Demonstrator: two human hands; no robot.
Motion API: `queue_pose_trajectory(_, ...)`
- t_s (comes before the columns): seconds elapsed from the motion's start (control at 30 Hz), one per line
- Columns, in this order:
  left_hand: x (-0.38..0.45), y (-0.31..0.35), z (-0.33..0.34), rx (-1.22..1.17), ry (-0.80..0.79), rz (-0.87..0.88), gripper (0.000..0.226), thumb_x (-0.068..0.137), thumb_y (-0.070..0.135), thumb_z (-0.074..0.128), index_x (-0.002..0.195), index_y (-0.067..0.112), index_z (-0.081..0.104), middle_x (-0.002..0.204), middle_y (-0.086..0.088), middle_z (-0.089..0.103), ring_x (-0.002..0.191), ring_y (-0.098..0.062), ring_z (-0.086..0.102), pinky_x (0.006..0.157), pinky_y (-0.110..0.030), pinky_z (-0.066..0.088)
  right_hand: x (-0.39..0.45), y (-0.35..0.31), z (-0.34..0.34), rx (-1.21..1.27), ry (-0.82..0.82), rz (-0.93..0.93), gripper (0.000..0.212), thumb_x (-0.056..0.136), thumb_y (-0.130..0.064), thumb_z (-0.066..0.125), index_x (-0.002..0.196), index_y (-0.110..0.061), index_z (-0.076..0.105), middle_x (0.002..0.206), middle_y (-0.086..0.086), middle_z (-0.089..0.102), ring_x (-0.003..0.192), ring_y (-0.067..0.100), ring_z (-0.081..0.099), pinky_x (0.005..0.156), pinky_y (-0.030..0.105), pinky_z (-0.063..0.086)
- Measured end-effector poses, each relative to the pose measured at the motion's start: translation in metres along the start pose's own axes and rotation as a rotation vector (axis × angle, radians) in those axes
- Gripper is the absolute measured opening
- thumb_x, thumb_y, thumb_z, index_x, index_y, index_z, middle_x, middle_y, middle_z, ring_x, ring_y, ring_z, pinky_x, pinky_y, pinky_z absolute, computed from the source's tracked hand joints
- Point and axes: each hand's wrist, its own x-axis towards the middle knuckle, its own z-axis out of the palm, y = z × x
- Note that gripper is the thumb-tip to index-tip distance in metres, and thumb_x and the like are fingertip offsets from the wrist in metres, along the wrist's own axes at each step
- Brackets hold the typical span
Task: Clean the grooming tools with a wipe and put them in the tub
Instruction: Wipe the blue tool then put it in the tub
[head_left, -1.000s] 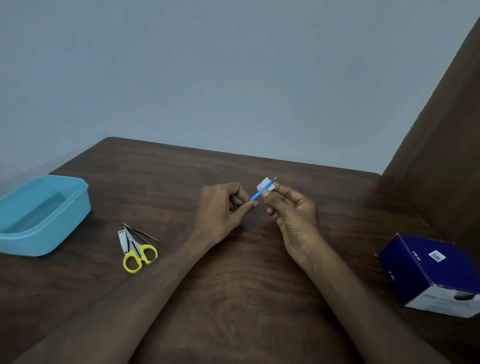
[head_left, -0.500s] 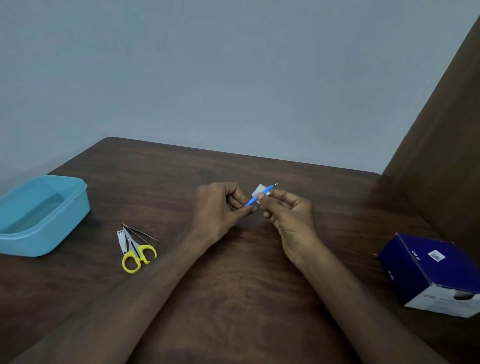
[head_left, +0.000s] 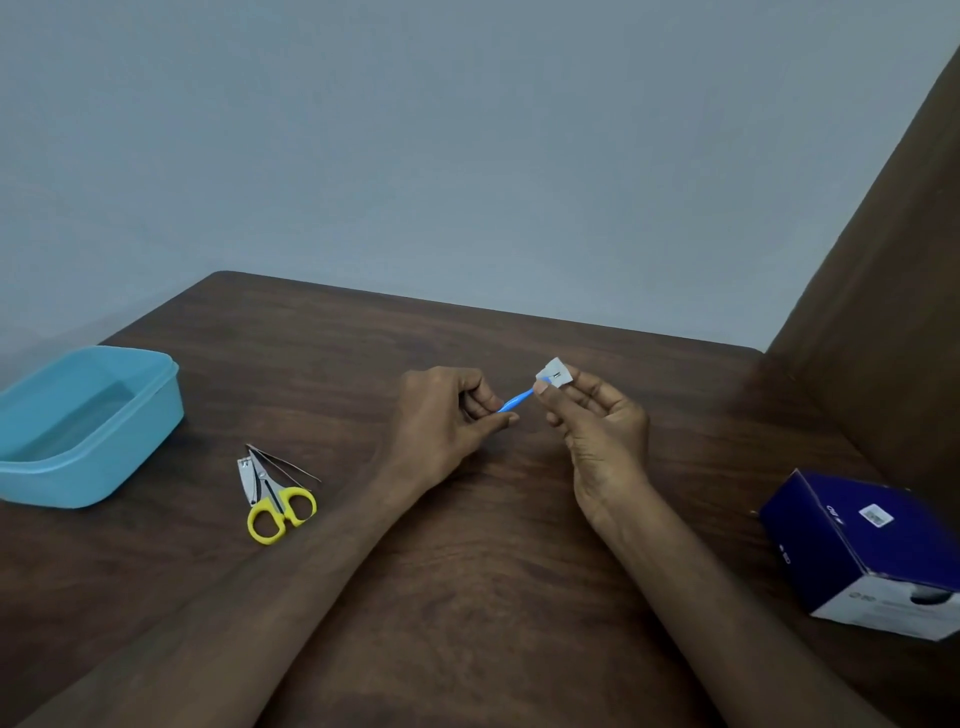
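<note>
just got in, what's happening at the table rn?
A person is cleaning a small blue-handled tool. The left hand pinches its handle while the right hand holds a folded white wipe around its far end. Yellow scissors, a nail clipper and thin tweezers lie on the wooden table, not yet in the blue tub to the left. A dark blue box sits at the right.

Plain room: wooden table (head_left: 467, 571), bare wall (head_left: 467, 156).

On the tabletop (head_left: 467, 597), the tub (head_left: 88, 431) sits far left, scissors (head_left: 275, 499) right of it, box (head_left: 872, 551) far right.
</note>
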Motion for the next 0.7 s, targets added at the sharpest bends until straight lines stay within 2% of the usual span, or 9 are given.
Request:
queue_pose_trajectory(0.17,0.0,0.0002,-0.0007,-0.005,0.007,0.009,0.023,0.077,0.023,0.097,0.071,0.022,0.075,0.064,0.018,0.07,0.06,0.0,0.068,0.056,-0.008,0.045,-0.002,0.0013,-0.0005,-0.086,-0.024,0.004,0.021,0.081,-0.011,0.091,0.1,-0.013,0.081,0.095,0.002,0.083,0.069,0.002,0.066,0.066,0.022,0.052)
queue_pose_trajectory(0.27,0.0,-0.0002,-0.0004,-0.004,0.011,0.006,0.023,0.077,0.025,0.097,0.071,0.022,0.075,0.062,0.019,0.068,0.059,0.0,0.068,0.055,-0.008,0.045,0.0019,-0.0029,-0.0024,-0.035,-0.014,-0.012,0.02,0.082,-0.008,0.09,0.1,-0.011,0.081,0.1,0.004,0.083,0.076,0.005,0.067,0.07,0.023,0.052)
queue_pose_trajectory(0.37,-0.0004,-0.0001,-0.0007,-0.008,0.019,0.003,0.023,0.078,0.026,0.096,0.07,0.02,0.076,0.063,0.017,0.07,0.059,-0.001,0.068,0.055,-0.008,0.044,0.0001,0.0003,-0.0025,-0.048,-0.094,0.052,0.026,0.082,-0.007,0.089,0.107,-0.01,0.08,0.105,0.006,0.083,0.09,0.013,0.07,0.075,0.03,0.051)
queue_pose_trajectory(0.47,-0.0001,-0.0006,-0.0014,-0.017,0.025,0.003,0.023,0.079,0.024,0.095,0.07,0.021,0.075,0.064,0.015,0.072,0.058,-0.002,0.069,0.054,-0.008,0.043,-0.0031,0.0032,0.0002,-0.064,-0.117,0.079,0.028,0.081,-0.005,0.089,0.107,-0.008,0.078,0.101,0.008,0.082,0.09,0.019,0.07,0.074,0.031,0.052)
queue_pose_trajectory(0.6,-0.0004,-0.0015,-0.001,0.004,0.013,0.016,0.024,0.079,0.027,0.096,0.07,0.022,0.074,0.065,0.015,0.072,0.06,-0.002,0.069,0.055,-0.009,0.045,-0.0002,0.0007,-0.0011,-0.028,-0.084,0.034,0.027,0.082,-0.003,0.088,0.107,-0.009,0.08,0.105,0.006,0.083,0.093,0.013,0.072,0.073,0.028,0.052)
queue_pose_trajectory(0.7,-0.0002,-0.0017,-0.0007,0.003,0.027,0.017,0.026,0.08,0.025,0.094,0.068,0.027,0.071,0.064,0.016,0.071,0.06,-0.001,0.068,0.056,-0.008,0.043,-0.0055,0.003,-0.0002,-0.101,-0.156,0.054,0.027,0.082,-0.005,0.088,0.107,-0.007,0.079,0.1,0.008,0.083,0.09,0.014,0.073,0.075,0.031,0.051)
